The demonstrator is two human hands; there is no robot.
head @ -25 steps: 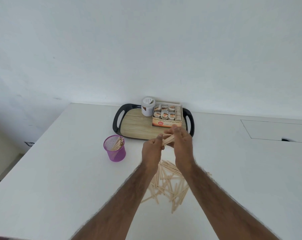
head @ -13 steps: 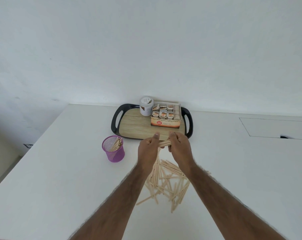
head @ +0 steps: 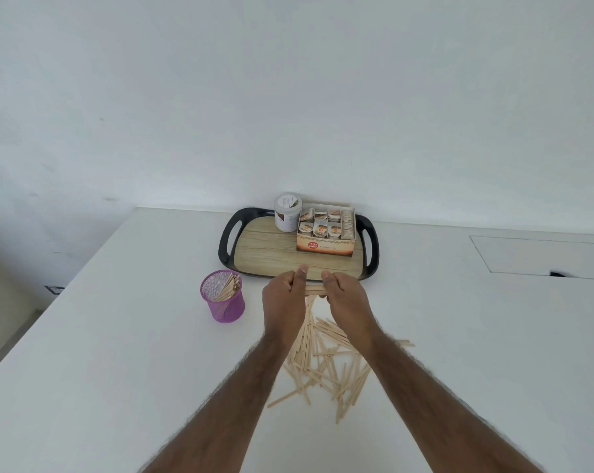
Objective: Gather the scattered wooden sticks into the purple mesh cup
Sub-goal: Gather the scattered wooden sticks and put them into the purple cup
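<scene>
A small bundle of wooden sticks (head: 315, 290) lies level between my two hands, just in front of the tray. My left hand (head: 283, 302) grips its left end and my right hand (head: 345, 298) grips its right end. Below my wrists, a loose pile of scattered sticks (head: 326, 361) lies on the white table, partly hidden by my forearms. The purple mesh cup (head: 223, 300) stands upright to the left of my left hand, with several sticks leaning inside it.
A black-handled tray with a wood-look floor (head: 264, 250) sits by the wall, carrying a white jar (head: 287, 212) and a box of tea bags (head: 326, 235). A rectangular hatch outline (head: 541, 256) marks the table at right. The table's left edge runs diagonally.
The bundle, tilted a second ago, now lies level between both hands. My hands have spread slightly apart along it.
</scene>
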